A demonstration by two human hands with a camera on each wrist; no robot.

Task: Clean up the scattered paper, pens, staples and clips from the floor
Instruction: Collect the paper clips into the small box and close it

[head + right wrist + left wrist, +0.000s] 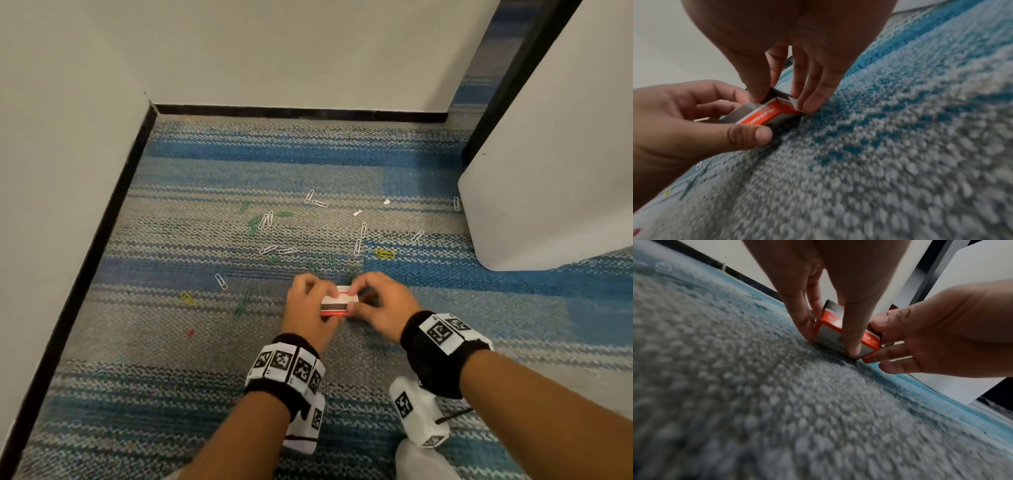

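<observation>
Both hands, left hand [310, 303] and right hand [378, 301], pinch the small red clip box [339, 301] against the carpet [171, 342] (its end flap seemingly open), so tipping it could spill clips among the scattered paper clips [267, 219].

I crouch in a corner of the carpeted floor [171, 394], walls to my left and ahead. The small box [337, 301] sits on the carpet right before me, my left hand [308, 308] at its left end and my right hand [380, 305] at its right end. Beyond and left of it, paper clips [267, 219] lie scattered. A panel [548, 171] stands on my right.
</observation>
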